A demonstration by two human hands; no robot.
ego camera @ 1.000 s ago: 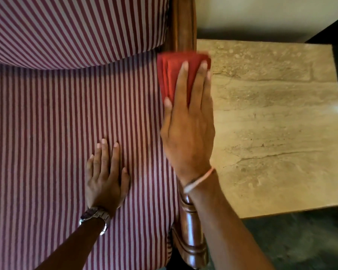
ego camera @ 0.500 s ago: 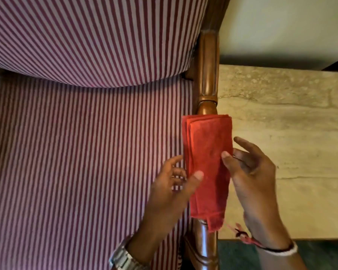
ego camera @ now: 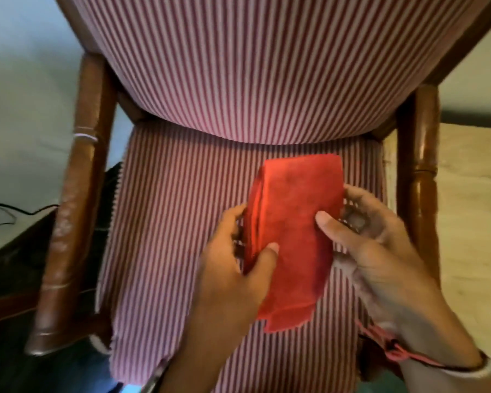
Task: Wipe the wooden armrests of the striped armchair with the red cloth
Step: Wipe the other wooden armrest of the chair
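- You held the folded red cloth [ego camera: 294,236] in both hands over the middle of the striped seat cushion [ego camera: 176,222], touching neither armrest.
- Your left hand [ego camera: 233,268] was closed on the cloth's 9 o'clock edge, thumb on top, where the folded layers stack.
- Your right hand [ego camera: 380,245] was closed on the 3 o'clock edge, thumb pressed on the upper face, fingers underneath.
- That two-sided grip likely kept the folds together while you turned or refolded it for a clean face.
- The glossy turned wooden armrest [ego camera: 421,180] stood at 3 o'clock; the duller, scuffed wooden armrest [ego camera: 77,194] at 9 o'clock probably came next.
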